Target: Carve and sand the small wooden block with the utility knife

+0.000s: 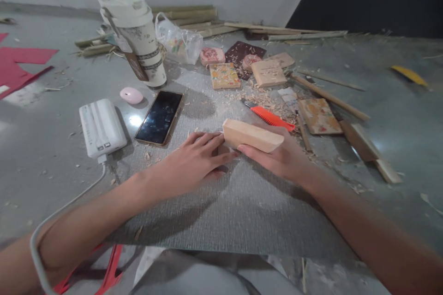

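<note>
A pale wooden block (252,136), tilted up on its edge, is gripped by my right hand (284,156), whose thumb runs along its near side. My left hand (204,156) lies low over the tabletop with its fingers stretched toward the block's left end. Those fingertips come close to the block; whether they touch it I cannot tell. Just beyond the block lies an orange-handled craft knife (272,117), with wood shavings (261,99) scattered around it.
A phone (159,117), a white power bank (103,128) with a cable, a pink oval case (131,95) and a tall cup (138,37) stand left. Carved blocks (268,73) and a patterned tile (224,76) lie behind. A cleaver-like blade (360,140) is at right.
</note>
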Motion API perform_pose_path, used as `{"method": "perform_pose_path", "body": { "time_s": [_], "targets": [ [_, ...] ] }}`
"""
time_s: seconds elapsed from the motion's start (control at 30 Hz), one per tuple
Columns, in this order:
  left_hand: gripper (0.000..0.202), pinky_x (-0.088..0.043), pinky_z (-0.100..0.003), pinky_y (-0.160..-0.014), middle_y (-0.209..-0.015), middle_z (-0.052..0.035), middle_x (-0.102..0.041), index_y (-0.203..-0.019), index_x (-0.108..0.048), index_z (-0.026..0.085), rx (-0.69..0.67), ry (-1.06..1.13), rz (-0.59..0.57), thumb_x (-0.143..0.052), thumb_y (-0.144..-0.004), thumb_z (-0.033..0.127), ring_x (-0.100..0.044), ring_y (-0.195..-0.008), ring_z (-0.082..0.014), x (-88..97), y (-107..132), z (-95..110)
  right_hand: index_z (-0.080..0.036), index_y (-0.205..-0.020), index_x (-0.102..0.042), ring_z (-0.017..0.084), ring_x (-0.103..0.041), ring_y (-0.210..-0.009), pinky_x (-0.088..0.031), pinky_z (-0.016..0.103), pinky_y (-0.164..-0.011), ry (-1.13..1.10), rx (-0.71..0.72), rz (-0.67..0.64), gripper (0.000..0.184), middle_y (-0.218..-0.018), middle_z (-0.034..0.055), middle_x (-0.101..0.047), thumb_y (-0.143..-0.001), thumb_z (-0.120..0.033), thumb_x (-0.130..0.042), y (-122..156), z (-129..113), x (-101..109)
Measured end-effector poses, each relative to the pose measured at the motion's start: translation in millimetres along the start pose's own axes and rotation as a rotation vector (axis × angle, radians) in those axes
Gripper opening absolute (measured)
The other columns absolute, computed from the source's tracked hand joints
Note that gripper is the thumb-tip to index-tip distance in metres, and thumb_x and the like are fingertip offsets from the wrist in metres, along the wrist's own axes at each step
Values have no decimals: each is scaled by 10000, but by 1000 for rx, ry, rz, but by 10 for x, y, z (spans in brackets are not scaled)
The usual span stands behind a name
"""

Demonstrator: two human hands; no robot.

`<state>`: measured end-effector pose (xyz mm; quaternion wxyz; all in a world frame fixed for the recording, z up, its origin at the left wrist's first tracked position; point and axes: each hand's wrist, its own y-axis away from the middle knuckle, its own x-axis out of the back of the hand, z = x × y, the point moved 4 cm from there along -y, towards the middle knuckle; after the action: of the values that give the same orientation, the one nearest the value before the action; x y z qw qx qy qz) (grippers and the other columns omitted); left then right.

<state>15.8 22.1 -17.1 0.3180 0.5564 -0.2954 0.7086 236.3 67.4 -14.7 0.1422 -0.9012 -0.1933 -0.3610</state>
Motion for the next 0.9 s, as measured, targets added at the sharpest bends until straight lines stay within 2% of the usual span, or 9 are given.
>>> {"method": "perform_pose_path", "body": {
  "time_s": [0.17, 0.4, 0.53, 0.67, 0.9],
  "targets": [
    [504, -455, -566, -1184, -1470, -163, -640, -1638, -556, 279, 1, -10, -1, -601, -1149, 388, -565, -1459, -389, -7, 1, -8, -277, -1226, -767, 310, -794, -1035, -637, 465, -905, -3, 0, 3, 315, -1197, 71, -831, -992, -486, -778, 4, -6, 1],
    [484, -456, -551, -1184, -1486, -170, -629, -1605, -583, 248, -6, -38, -29, -604, -1148, 406, -572, -1445, -382, -19, -1, -16, -272, -1112, -773, 254, -770, -852, -571, 358, -681, 32, 118, 43, 232, -1011, 46, -824, -992, -470, -791, 23, -10, -6],
    [532, -453, -556, -1191, -1523, -160, -612, -1660, -537, 287, -4, -15, -23, -610, -1145, 402, -555, -1470, -383, -10, -8, -16, -257, -1046, -758, 262, -773, -856, -573, 372, -697, 6, 88, 44, 193, -986, 49, -822, -982, -437, -784, 18, -33, 0],
    [523, -455, -574, -1191, -1549, -174, -595, -1649, -555, 290, -13, -37, -25, -610, -1145, 415, -533, -1497, -400, -15, -4, -18, -253, -981, -734, 238, -745, -758, -559, 365, -663, 3, -5, 105, 210, -855, 22, -787, -949, -445, -811, 23, -10, 22],
    [498, -443, -558, -1212, -1531, -158, -612, -1627, -582, 279, -10, 10, -24, -611, -1143, 395, -543, -1486, -382, -18, -3, -28, -259, -1000, -772, 253, -771, -818, -557, 366, -680, 30, 104, 24, 147, -964, 44, -825, -976, -405, -773, 34, -65, 7]
  ]
}}
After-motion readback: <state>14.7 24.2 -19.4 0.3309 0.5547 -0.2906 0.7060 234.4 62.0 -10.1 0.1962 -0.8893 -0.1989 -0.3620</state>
